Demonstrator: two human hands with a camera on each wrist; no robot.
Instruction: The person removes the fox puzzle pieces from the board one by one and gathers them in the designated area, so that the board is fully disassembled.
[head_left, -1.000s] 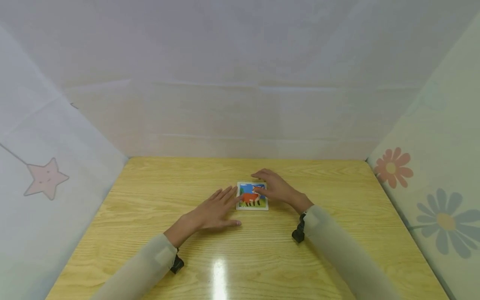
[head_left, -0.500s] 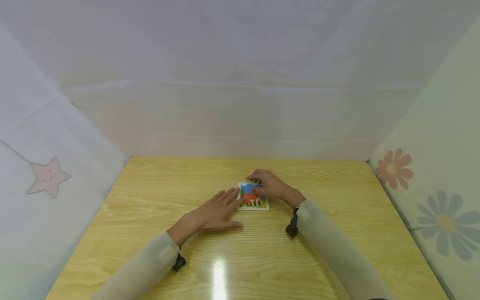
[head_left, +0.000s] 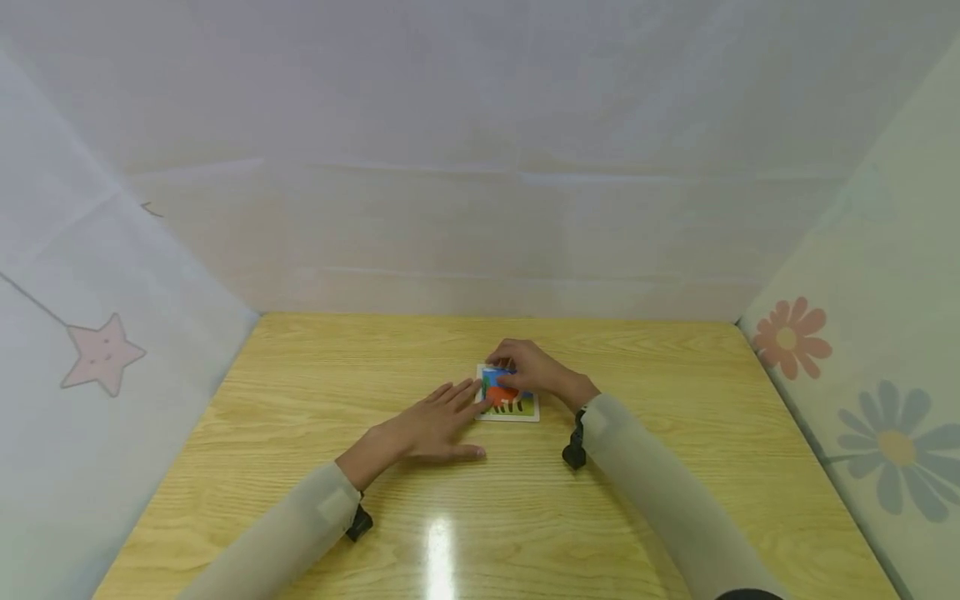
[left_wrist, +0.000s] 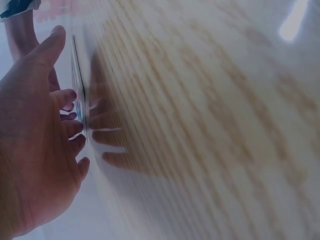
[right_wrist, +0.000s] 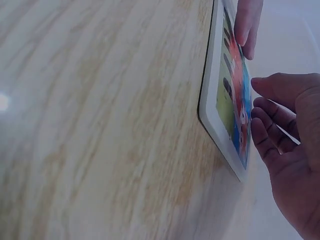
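A small square picture board with a white border lies flat on the table. It shows an orange fox, blue sky and green ground. My left hand is spread with straight fingers, the fingertips overlapping the board's left border. My right hand arches over the board's far part and covers the fox's head. In the right wrist view, the right thumb and bent fingers come down right at the picture's surface, with a gap between thumb and fingers. The left hand reaches low along the board's edge in the left wrist view.
The wooden table has a bright light reflection near its front. A pale cloth wall rises behind it. The side cloths carry a pink star and flowers. Both wrists wear dark camera mounts.
My right hand has moved left over the board, its fingers bending more and covering the fox's head. My left hand and the board have hardly moved.
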